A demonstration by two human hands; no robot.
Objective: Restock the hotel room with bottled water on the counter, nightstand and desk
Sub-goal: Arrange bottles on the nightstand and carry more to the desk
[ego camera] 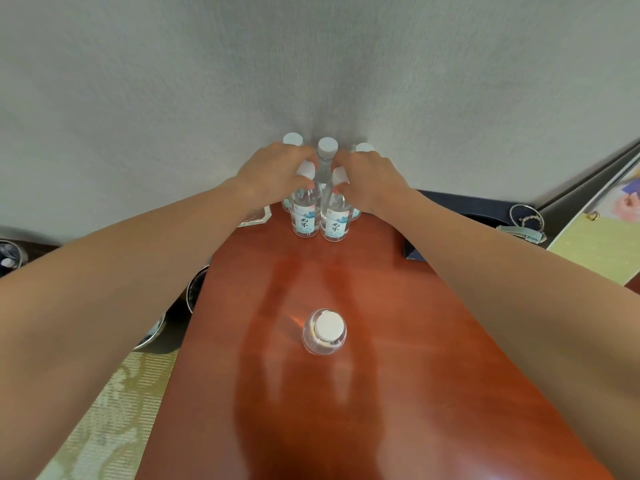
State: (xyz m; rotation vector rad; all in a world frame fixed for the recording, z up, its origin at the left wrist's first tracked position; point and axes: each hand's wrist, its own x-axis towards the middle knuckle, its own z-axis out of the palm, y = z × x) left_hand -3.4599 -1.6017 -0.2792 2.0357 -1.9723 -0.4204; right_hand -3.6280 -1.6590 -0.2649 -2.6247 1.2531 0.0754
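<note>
Several clear water bottles with white caps stand grouped at the far end of a reddish wooden table (363, 341), against the grey wall. My left hand (273, 173) grips the neck of the front left bottle (305, 216). My right hand (370, 180) grips the neck of the front right bottle (334, 221). A taller-looking bottle (326, 157) stands between my hands, and the caps of two more show behind them. One single bottle (325, 331) stands alone near the table's middle, seen from above.
A glass ashtray (256, 218) sits left of the bottle group. A dark blue tray or folder (460, 209) lies at the right. Dark round bins (197, 289) stand on the patterned carpet to the left. A bed edge (595, 244) shows at far right.
</note>
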